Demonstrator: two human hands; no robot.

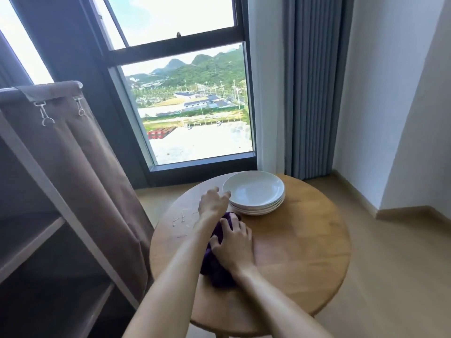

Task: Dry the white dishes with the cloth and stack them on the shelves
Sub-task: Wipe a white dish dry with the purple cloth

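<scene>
- A stack of white dishes (253, 195) is seen on the round wooden bench (292, 240), at its far side near the window (190, 106).
- No dish is seen on the shelves (31, 242), so the task is judged to be at its start: every dish is left to be dried and stacked.
- The left hand (213, 201) is stretched toward the stack, fingers loosely spread and holding nothing; its fingertips are at the rim of the top dish, though contact cannot be told for certain.
- The purple cloth (217, 262) lies bunched on the bench and is gripped by the right hand (234, 242), whose fingers are curled into it.
- The left forearm is crossed over part of the cloth.
- The shelves stand to the left, within a brown fabric cover (80, 154) that is drawn aside and clipped up.
- Small specks or drops (180, 219) are noticed on the bench left of the hands.
- A grey curtain (310, 81) hangs behind the bench; nothing is seen between bench and shelves.
</scene>
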